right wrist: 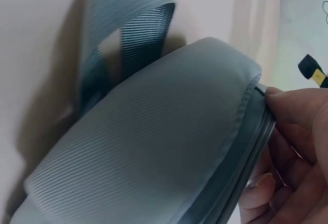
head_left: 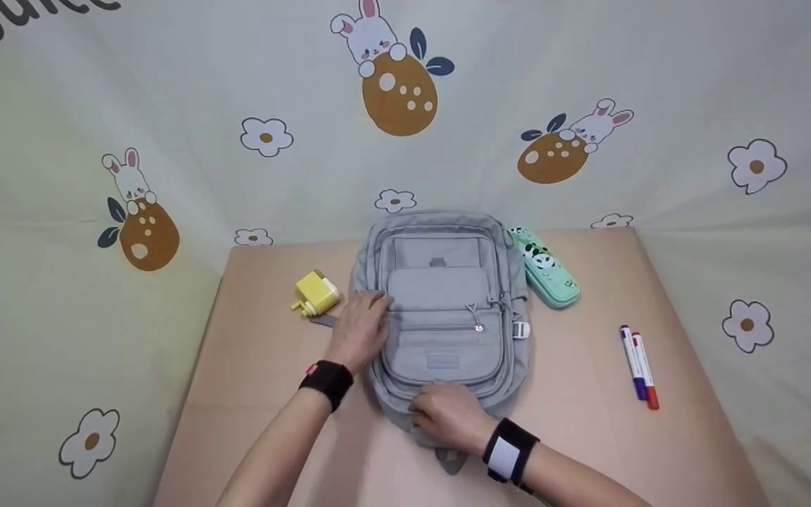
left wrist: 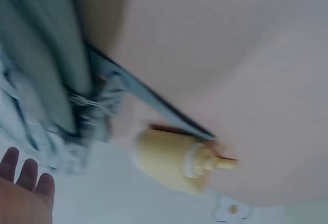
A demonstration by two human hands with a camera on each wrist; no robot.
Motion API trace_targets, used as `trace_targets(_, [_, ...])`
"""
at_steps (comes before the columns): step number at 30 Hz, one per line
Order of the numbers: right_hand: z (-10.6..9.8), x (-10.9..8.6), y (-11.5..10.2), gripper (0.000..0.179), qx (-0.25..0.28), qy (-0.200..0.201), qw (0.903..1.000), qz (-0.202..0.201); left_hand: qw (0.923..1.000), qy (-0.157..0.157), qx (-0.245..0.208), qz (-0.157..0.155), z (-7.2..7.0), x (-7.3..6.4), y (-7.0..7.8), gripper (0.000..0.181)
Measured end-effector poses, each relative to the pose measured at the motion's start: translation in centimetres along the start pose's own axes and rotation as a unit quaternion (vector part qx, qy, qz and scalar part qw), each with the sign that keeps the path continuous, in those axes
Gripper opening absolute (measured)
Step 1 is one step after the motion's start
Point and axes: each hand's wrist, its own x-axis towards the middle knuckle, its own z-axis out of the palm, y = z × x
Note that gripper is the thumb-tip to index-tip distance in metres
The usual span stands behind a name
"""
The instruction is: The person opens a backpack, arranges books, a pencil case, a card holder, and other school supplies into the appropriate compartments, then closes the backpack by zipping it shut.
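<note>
A grey backpack (head_left: 441, 289) lies flat on the table, its front pockets facing up. My left hand (head_left: 363, 327) rests on its left side, fingers laid along the edge. In the left wrist view, the left fingers (left wrist: 29, 175) look loosely extended beside the blurred grey fabric. At the backpack's near end, my right hand (head_left: 453, 415) pinches the zippered edge. The right wrist view shows the thumb (right wrist: 287, 103) on that seam (right wrist: 259, 126), with the other fingers curled below. A webbing loop (right wrist: 138, 29) stands out from the near end.
Left of the backpack sits a yellow device with a small crank (head_left: 316, 292), near a grey strap (head_left: 323, 321). A mint panda pencil case (head_left: 550, 271) touches its right side. Blue (head_left: 633, 362) and red (head_left: 645, 370) markers lie further right. Printed fabric (head_left: 490, 84) hangs behind the table.
</note>
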Motion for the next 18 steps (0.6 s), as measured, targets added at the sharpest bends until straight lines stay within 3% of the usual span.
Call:
trace_targets(3, [-0.4, -1.1, 0.8, 0.008, 0.005, 0.012, 0.9999, 0.005, 0.9979, -0.052, -0.005, 0.04, -0.1, 0.5, 2.3, 0.039])
trace_targets(8, [-1.5, -3.6, 3.2, 0.01, 0.0, 0.031, 0.9994, 0.017, 0.9865, -0.153, 0.012, 0.058, 0.0, 1.4, 5.8, 0.045])
trace_targets(13, [-2.8, -5.9, 6.7, 0.008, -0.008, 0.082, 0.995, 0.056, 0.9762, -0.196, 0.017, 0.091, 0.9, 1.8, 8.5, 0.049])
trace_targets(18, [-4.2, -7.0, 10.8, 0.007, 0.002, 0.165, 0.9762, 0.141, 0.9647, -0.238, 0.004, 0.113, 2.3, 2.1, 10.7, 0.057])
